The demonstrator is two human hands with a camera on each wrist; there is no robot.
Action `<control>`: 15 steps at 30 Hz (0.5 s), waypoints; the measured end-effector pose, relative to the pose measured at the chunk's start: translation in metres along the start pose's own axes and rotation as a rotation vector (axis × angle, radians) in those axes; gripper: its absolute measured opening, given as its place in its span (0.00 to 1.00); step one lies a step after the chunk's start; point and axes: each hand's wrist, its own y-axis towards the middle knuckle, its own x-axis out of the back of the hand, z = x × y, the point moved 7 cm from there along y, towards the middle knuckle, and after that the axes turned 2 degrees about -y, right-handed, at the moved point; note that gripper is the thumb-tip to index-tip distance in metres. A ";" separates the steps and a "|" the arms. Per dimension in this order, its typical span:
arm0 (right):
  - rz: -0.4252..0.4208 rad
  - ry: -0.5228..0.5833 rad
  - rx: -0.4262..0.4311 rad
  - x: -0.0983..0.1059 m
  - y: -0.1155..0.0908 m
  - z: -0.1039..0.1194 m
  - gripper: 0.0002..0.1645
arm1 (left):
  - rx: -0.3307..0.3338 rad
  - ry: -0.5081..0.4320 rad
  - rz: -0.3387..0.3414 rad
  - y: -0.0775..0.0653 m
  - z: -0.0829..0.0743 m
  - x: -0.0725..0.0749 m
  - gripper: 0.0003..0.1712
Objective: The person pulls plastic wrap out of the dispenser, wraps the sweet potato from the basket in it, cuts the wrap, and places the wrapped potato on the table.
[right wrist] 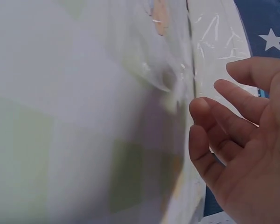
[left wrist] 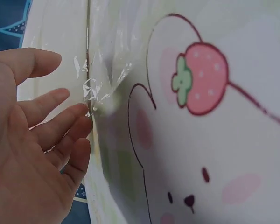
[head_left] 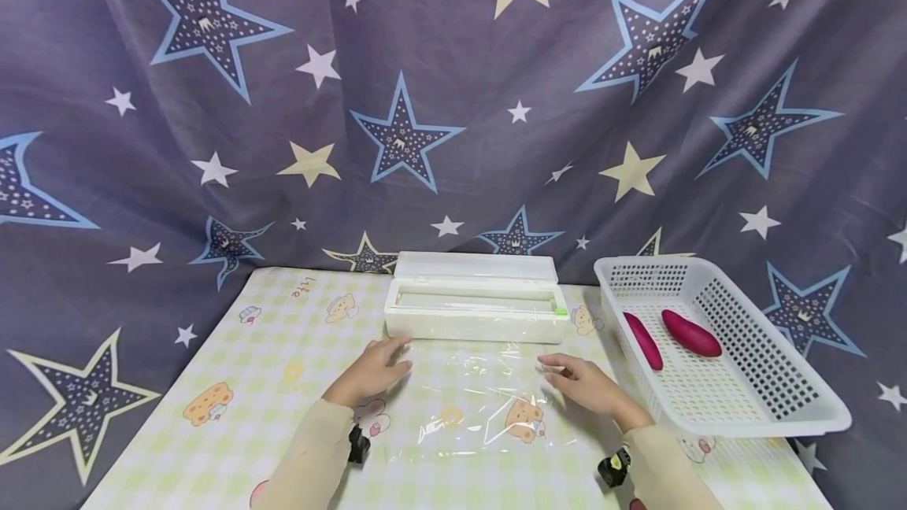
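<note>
A sheet of clear plastic wrap (head_left: 460,408) lies over the tablecloth, running from a white wrap dispenser box (head_left: 475,327) whose lid (head_left: 476,267) stands raised at the back. The left hand (head_left: 375,368) is at the sheet's left edge, close to the box's front left corner; its fingers are relaxed, with nothing held. On the other side, the right hand (head_left: 581,386) hovers by the sheet's right edge, fingers loosely bent and holding nothing. Both wrist views show the left palm (left wrist: 37,135) and right palm (right wrist: 252,154) beside the shiny film.
At the right stands a white perforated plastic basket (head_left: 772,423) with two purple-red sweet potatoes, one (head_left: 690,333) in the middle and one (head_left: 643,341) by the left wall. A starry curtain (head_left: 453,101) hangs behind the table, which has a checkered cloth (head_left: 262,360).
</note>
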 end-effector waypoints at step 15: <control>-0.050 0.016 0.095 0.029 -0.002 0.022 0.21 | -0.180 -0.049 0.025 -0.008 -0.024 0.017 0.23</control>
